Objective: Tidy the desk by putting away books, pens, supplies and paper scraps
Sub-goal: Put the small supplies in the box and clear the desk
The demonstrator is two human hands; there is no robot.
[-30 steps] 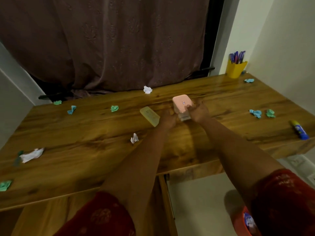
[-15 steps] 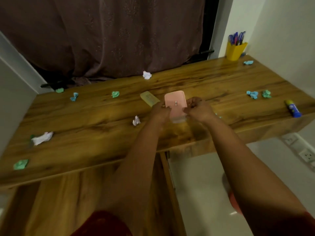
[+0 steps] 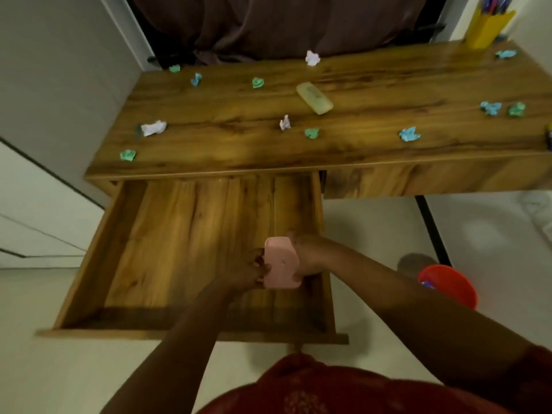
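Head view now looks down into an open drawer (image 3: 167, 240) filling the lower centre of the frame, where a second ago it looked across the desk (image 3: 373, 85) top; the pink box (image 3: 282, 262) that was held over the desk then has come down with both hands and now sits low over the drawer's right side, near its right wall. The left hand (image 3: 243, 271) grips the box's left edge with curled fingers, and the right hand (image 3: 307, 253) curls round its right edge; whether the box already rests on the drawer floor I cannot tell. That reads as one supply nearly stowed. Much is left on the desk in the upper half of the frame: the pale yellow case (image 3: 314, 98) at upper centre, and crumpled paper scraps (image 3: 153, 127) in white, green and blue scattered from left to right. A yellow pen cup (image 3: 485, 26) stands at the upper right corner, and a red bin (image 3: 448, 286) sits on the floor at right, likely for the scraps.
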